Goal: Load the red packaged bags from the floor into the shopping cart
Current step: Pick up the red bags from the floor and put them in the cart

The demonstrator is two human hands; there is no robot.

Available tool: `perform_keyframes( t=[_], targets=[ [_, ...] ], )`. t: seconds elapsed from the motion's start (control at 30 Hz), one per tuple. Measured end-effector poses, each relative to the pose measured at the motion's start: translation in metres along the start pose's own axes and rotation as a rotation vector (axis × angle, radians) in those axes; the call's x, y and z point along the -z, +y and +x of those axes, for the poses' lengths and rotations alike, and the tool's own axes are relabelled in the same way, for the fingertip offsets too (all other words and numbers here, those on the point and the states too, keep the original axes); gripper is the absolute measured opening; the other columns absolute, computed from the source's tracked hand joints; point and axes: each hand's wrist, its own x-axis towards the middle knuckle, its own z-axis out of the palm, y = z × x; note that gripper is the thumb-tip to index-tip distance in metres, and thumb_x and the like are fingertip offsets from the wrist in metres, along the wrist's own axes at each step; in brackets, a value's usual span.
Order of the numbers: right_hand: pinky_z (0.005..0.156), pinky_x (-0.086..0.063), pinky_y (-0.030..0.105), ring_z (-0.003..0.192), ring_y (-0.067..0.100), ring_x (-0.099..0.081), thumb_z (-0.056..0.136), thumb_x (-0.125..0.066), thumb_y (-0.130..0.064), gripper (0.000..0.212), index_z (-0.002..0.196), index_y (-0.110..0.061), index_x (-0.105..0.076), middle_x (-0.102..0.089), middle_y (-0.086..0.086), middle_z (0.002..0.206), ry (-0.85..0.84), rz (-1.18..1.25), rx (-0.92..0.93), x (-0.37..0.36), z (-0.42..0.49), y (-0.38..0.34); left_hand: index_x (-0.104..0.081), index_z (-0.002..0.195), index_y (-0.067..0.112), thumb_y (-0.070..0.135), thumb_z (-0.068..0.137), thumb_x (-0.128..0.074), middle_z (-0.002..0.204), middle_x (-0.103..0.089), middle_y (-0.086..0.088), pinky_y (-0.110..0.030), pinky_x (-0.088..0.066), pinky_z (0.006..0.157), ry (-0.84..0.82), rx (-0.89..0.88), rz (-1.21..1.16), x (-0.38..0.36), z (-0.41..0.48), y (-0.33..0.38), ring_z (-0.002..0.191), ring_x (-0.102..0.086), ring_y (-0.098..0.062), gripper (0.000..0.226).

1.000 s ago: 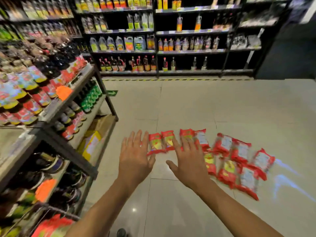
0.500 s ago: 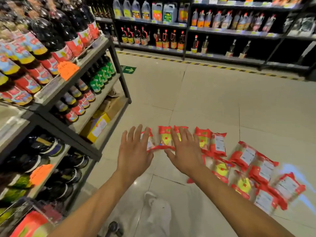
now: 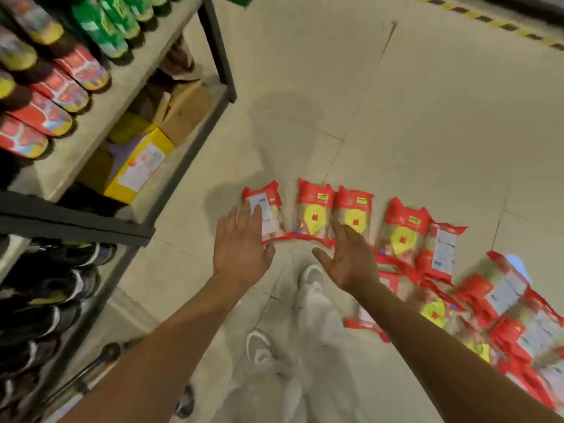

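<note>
Several red packaged bags lie on the tiled floor in a curved row from the middle to the lower right. The leftmost bag (image 3: 268, 209) shows its white label; two bags with yellow fronts (image 3: 314, 209) (image 3: 354, 209) lie beside it. My left hand (image 3: 241, 248) reaches down with straight fingers, its fingertips over the leftmost bag's near edge. My right hand (image 3: 351, 257) hangs spread and empty over the near edge of the yellow-fronted bags. More bags (image 3: 500, 303) are piled at the right. No shopping cart basket is in sight.
A dark metal shelf rack (image 3: 219, 56) with bottles and a yellow box (image 3: 137, 166) stands close on the left. My white shoes (image 3: 311, 282) and light trousers are below the hands. A cart wheel and metal bar (image 3: 106, 352) show at bottom left.
The view has tilted down and come closer to the floor. Both hands have dropped nearer the leftmost bags, still empty with fingers spread.
</note>
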Motion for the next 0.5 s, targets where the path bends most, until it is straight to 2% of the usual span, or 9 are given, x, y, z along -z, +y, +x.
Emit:
perform_keyframes(
  t=[0.1,0.17,0.23,0.3,0.37,0.43,0.47,0.5],
  targets=[
    [0.113,-0.035,0.050,0.142,0.041,-0.035,0.089,-0.056,-0.060,0.087,0.155,-0.012,-0.026,-0.039,0.021,0.154,-0.087,0.166,-0.049,-0.071,0.096,0.036,-0.051,0.142,0.004,0.046,0.084,-0.068,0.141,-0.057,-0.025,-0.056,-0.043,0.107,-0.027,0.057,-0.022,-0.097,0.051,-0.020,0.127,-0.055,-0.045,0.074],
    [0.115,-0.032,0.052,0.143,0.041,-0.033,0.089,-0.061,-0.057,0.088,0.156,-0.012,-0.025,-0.036,0.021,0.156,-0.127,0.277,-0.118,-0.111,0.155,0.061,-0.046,0.147,0.004,0.046,0.090,-0.062,0.148,-0.051,-0.023,-0.051,-0.040,0.110,-0.121,0.164,-0.103,-0.161,0.083,-0.030,0.133,-0.050,-0.043,0.073],
    [0.117,-0.030,0.049,0.145,0.036,-0.033,0.089,-0.066,-0.051,0.087,0.156,-0.012,-0.026,-0.034,0.017,0.159,-0.139,0.391,-0.185,-0.148,0.207,0.087,-0.032,0.156,0.008,0.046,0.094,-0.060,0.158,-0.038,-0.021,-0.046,-0.031,0.117,-0.253,0.352,-0.329,-0.222,0.115,-0.038,0.144,-0.037,-0.039,0.077],
    [0.114,-0.035,0.046,0.139,0.031,-0.043,0.082,-0.072,-0.053,0.087,0.152,-0.016,-0.035,-0.045,0.010,0.153,-0.106,0.530,-0.217,-0.186,0.254,0.112,-0.030,0.157,0.012,0.048,0.087,-0.067,0.156,-0.040,-0.019,-0.046,-0.032,0.119,-0.366,0.504,-0.569,-0.291,0.148,-0.055,0.143,-0.039,-0.038,0.086],
    [0.107,-0.045,0.048,0.124,0.027,-0.059,0.070,-0.075,-0.058,0.086,0.143,-0.026,-0.044,-0.061,0.003,0.138,-0.074,0.650,-0.251,-0.232,0.302,0.141,-0.045,0.146,0.019,0.063,0.067,-0.071,0.143,-0.058,-0.013,-0.052,-0.047,0.108,-0.360,0.616,-0.757,-0.359,0.175,-0.075,0.126,-0.060,-0.036,0.094],
    [0.100,-0.050,0.052,0.112,0.025,-0.066,0.062,-0.080,-0.056,0.087,0.138,-0.032,-0.045,-0.067,0.001,0.126,-0.038,0.755,-0.262,-0.281,0.345,0.175,-0.056,0.129,0.016,0.070,0.049,-0.072,0.125,-0.070,-0.010,-0.053,-0.058,0.092,-0.290,0.737,-0.941,-0.428,0.196,-0.099,0.105,-0.072,-0.033,0.098],
    [0.099,-0.051,0.050,0.111,0.025,-0.066,0.060,-0.082,-0.055,0.093,0.140,-0.031,-0.042,-0.067,0.001,0.126,0.002,0.785,-0.284,-0.293,0.357,0.180,-0.059,0.124,0.013,0.070,0.045,-0.076,0.120,-0.072,-0.010,-0.052,-0.060,0.088,-0.256,0.779,-1.018,-0.450,0.204,-0.105,0.101,-0.073,-0.032,0.099],
    [0.100,-0.051,0.043,0.111,0.024,-0.064,0.062,-0.083,-0.051,0.100,0.146,-0.028,-0.036,-0.065,0.000,0.128,0.047,0.798,-0.316,-0.295,0.361,0.175,-0.058,0.123,0.011,0.069,0.042,-0.083,0.118,-0.073,-0.010,-0.052,-0.062,0.085,-0.235,0.826,-1.106,-0.473,0.212,-0.111,0.098,-0.074,-0.031,0.103]
  ],
)
